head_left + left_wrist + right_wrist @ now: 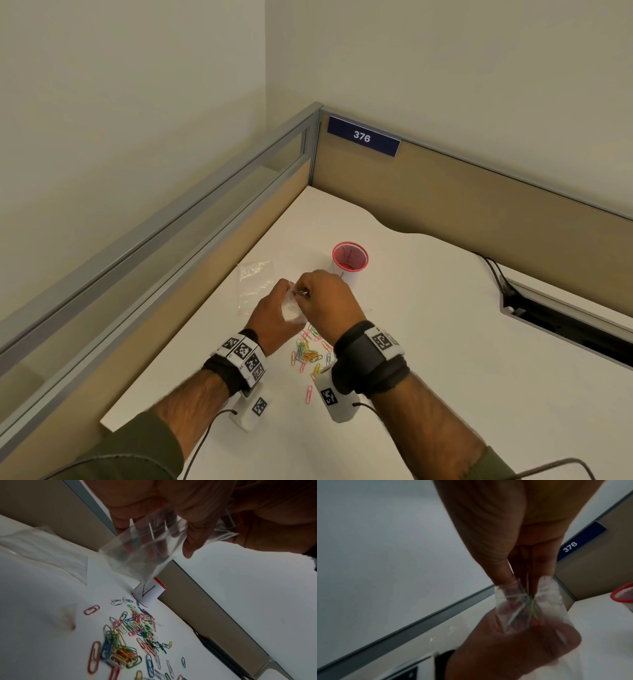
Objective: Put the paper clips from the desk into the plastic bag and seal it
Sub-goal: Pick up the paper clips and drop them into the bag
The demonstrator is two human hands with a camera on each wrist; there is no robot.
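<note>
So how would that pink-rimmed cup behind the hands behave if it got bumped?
The cup probably tips easily: it stands upright, looks empty inside, and seems thin and light. On its side it would likely roll across the smooth desk. A soft nudge might just slide it.

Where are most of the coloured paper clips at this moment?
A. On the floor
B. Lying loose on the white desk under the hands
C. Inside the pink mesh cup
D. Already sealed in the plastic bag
B: the paper clips lie scattered in a loose pile on the desk, while the plastic bag held up in the left hand looks nearly empty.
</note>
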